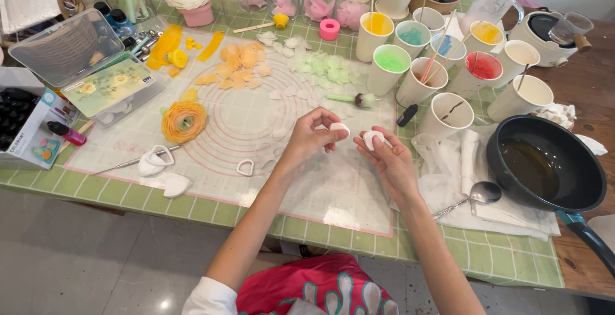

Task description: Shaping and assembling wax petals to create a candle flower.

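Note:
My left hand [312, 137] pinches a small white petal-shaped piece [340, 128] between thumb and fingers above the translucent mat [256, 123]. Close beside it, my right hand [389, 158] holds another small white piece [373, 139] at its fingertips, palm turned up. The two pieces sit a few centimetres apart. A finished orange petal flower [184, 121] lies on the mat to the left. Loose orange petals [237, 68] and pale green petals [323, 68] are spread at the mat's far side.
Several paper cups [391, 65] of coloured wax with sticks stand at the back right. A dark pan [544, 161] of liquid sits right, a spoon [477, 194] beside it. White heart cutters [157, 160], a clear plastic box [83, 58] and a small brush [352, 99] lie nearby.

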